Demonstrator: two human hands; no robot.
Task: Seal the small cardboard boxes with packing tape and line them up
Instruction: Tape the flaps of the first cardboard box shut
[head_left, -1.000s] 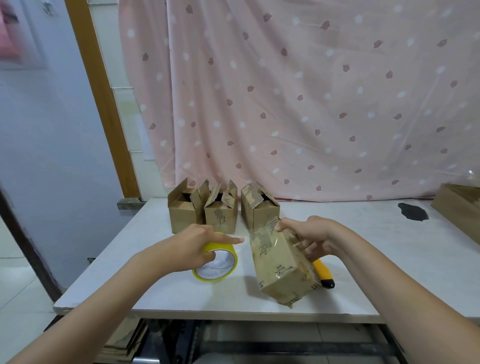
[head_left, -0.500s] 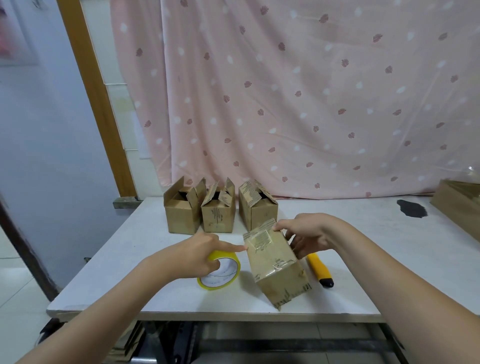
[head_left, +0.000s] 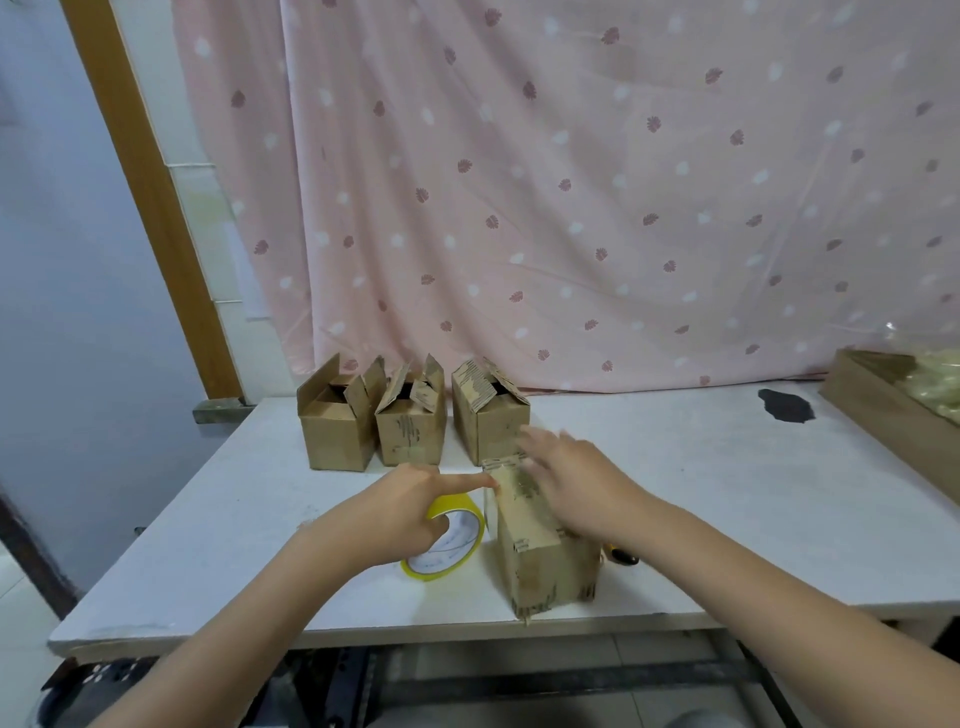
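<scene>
A small taped cardboard box (head_left: 540, 551) stands near the table's front edge. My right hand (head_left: 576, 483) lies flat over its top, fingers straight and blurred by motion. My left hand (head_left: 405, 509) grips a yellow roll of packing tape (head_left: 447, 545) just left of the box, its forefinger stretched out to the box's upper left edge. Three small boxes with open flaps stand in a row behind: left (head_left: 337, 426), middle (head_left: 410, 421) and right (head_left: 488, 415).
A yellow and black utility knife (head_left: 621, 555) peeks out right of the taped box. A large cardboard box (head_left: 893, 415) sits at the table's right edge, near a dark patch (head_left: 785, 405). The white table (head_left: 701, 499) backs onto a pink curtain.
The taped box went from tilted in my right hand to standing flat on the table. My right hand let go of its corner and now sweeps over the top.
</scene>
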